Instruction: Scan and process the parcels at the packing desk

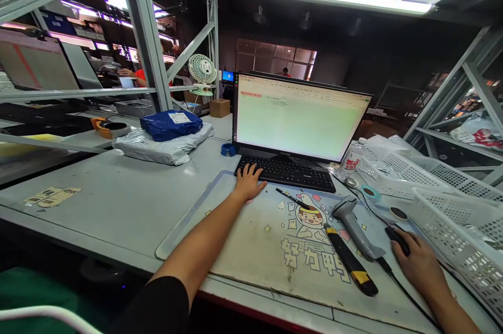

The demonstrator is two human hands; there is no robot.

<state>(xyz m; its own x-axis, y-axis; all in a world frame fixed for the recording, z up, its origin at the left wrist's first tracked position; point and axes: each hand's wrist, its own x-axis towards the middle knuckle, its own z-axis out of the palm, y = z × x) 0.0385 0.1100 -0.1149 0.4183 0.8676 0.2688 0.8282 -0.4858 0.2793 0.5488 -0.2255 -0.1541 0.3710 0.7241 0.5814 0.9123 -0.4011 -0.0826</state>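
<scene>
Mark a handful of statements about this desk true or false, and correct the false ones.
1. The left hand is at the left end of the keyboard. True.
2. The right hand is holding the pen. False: the right hand is on the mouse, and the pen lies on the desk mat.
3. A blue parcel lies on top of a white parcel. True.
4. The fan stands to the right of the monitor in the picture. False: it is to the left.
5. The box cutter lies beside the scanner. True.
</scene>
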